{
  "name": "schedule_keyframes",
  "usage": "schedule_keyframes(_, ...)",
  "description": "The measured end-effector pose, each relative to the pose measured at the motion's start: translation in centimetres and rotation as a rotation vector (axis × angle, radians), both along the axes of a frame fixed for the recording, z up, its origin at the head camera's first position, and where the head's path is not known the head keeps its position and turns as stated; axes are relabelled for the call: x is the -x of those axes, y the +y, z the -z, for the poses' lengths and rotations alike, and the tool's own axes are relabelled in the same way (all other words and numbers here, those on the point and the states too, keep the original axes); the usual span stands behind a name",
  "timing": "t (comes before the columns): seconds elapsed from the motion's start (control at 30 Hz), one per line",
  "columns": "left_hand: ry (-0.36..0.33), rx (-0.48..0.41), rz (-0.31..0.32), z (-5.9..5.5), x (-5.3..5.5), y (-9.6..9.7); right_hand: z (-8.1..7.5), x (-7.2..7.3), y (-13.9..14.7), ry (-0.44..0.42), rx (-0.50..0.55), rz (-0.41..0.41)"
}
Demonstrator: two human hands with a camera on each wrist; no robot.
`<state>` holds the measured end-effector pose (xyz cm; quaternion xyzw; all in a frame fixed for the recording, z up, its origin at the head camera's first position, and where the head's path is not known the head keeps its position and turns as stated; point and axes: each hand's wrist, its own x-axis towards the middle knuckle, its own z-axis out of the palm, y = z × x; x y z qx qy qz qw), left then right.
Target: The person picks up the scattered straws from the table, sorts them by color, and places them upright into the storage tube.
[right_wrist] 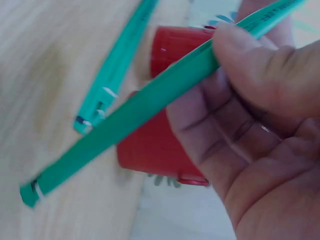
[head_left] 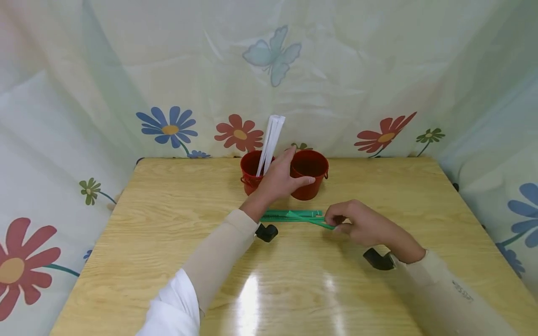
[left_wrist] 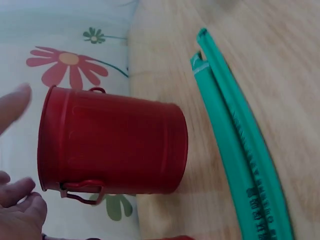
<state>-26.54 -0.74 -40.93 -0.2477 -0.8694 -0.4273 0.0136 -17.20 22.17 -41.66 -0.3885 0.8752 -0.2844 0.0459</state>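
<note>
- Head view: a pale curtain (head_left: 357,70) printed with flowers (head_left: 240,134) and a butterfly (head_left: 275,55) hangs behind a wooden table (head_left: 176,200).
- Near the table's far edge we see the left bucket (head_left: 247,185) and the right bucket (head_left: 312,189), both red; white packets (head_left: 272,137) lean upright in the first.
- The left hand (head_left: 278,181) reaches over to the right bucket, thumb and fingers spread about its rim; we cannot tell whether they touch it.
- The right hand (head_left: 361,225) pinches one end of the green packet (head_left: 321,225), which slants over the loose packets (head_left: 310,213), also green, in front of the buckets.
- Left wrist view: we find the right bucket upright beside the loose packets, which lie together on the wood; the left hand's thumb and fingers stand well apart near its rim.
- Right wrist view: thumb and fingers of the right hand press the green packet between them, its free end jutting out past the loose packets; behind, we glimpse the buckets and the curtain.
</note>
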Motion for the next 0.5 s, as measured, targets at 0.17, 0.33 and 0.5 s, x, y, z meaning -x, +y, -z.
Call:
schedule_keyframes(0.17, 0.014, 0.079, 0.008, 0.2, 0.3, 1.0, -1.2, -0.2, 0.4, -0.045, 0.178, 0.005)
schedule_keyframes(0.33, 0.009, 0.094, -0.023, 0.5, 0.6, 1.2, -2.6, -0.1, -0.1, -0.034, 0.338, 0.020)
schedule_keyframes(0.5, -0.027, 0.066, -0.018, 0.8, 1.0, 1.1, -3.9, 0.4, -0.9, 0.057, 0.470, 0.097)
